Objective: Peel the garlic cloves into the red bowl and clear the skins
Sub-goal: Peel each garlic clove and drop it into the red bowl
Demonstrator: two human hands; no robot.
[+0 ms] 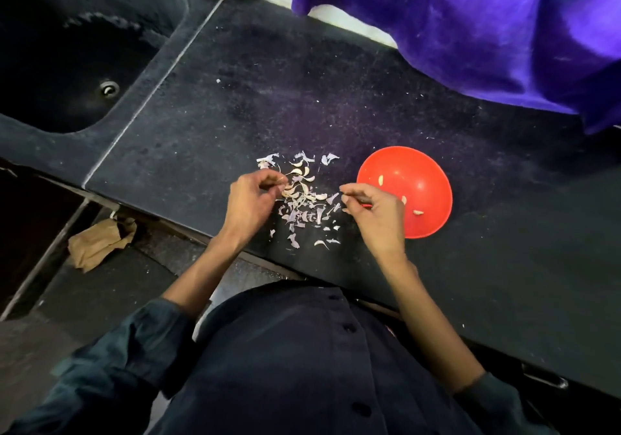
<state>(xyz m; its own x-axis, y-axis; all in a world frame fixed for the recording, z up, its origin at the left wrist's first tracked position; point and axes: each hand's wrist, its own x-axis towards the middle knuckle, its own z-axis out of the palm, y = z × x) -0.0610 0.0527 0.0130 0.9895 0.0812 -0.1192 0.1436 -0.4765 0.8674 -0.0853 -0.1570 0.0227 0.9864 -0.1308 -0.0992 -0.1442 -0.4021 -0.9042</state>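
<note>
Counter (336,105): dark stone slab, the working surface; all task items sit near its front edge, within easy reach of both hands.
Purple cloth (453,24): hangs over the far right of the counter, well apart from the work.
Sink (67,65): recessed at far left, unused at this moment.
Red bowl (423,179): on the counter just right of the pile, beside the right hand, probably so a finished clove needs only a short drop. Holds a few peeled cloves (418,212).
Brown paper (97,243): crumpled on the floor at lower left, apart from the task.
Left hand (252,196): fingers curled, tips closed on a piece at the left edge of the pile; whether clove or skin I cannot tell. Likely selecting or steadying the next clove.
Right hand (376,209): fingers curled, thumb and forefinger pinching something small, seemingly a shred of skin, between pile and bowl.
Unpeeled cloves (304,179): a small cluster between the hands, toward the far side of the pile.
Skins (302,216): pale purple flakes scattered around and nearer than the cloves, left where they fall; not yet cleared.
Progress (judgement): partway; several cloves remain.
</note>
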